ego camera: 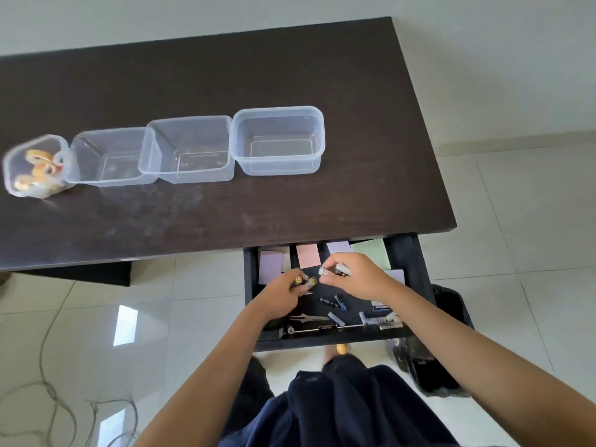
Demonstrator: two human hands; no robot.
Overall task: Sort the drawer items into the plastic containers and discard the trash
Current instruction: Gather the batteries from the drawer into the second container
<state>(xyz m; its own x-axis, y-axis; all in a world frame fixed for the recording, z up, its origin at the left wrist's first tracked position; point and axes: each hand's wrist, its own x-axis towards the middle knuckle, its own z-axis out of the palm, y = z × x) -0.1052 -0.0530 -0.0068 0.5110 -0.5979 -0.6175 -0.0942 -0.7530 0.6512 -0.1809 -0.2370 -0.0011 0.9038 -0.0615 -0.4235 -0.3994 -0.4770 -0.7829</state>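
The dark drawer stands pulled out under the table's right end. Inside it, my left hand grips a few batteries, their gold ends pointing up. My right hand is closed on more batteries just to the right of them. Loose batteries, a metal tool and coloured sticky-note pads lie in the drawer. Four clear plastic containers sit in a row on the table: three hold nothing, and the leftmost container holds tape rolls.
The dark wooden table spans the view over a white tiled floor. A black trash bin stands on the floor right of the drawer. Cords trail across the floor at lower left. My dark-clothed lap fills the bottom centre.
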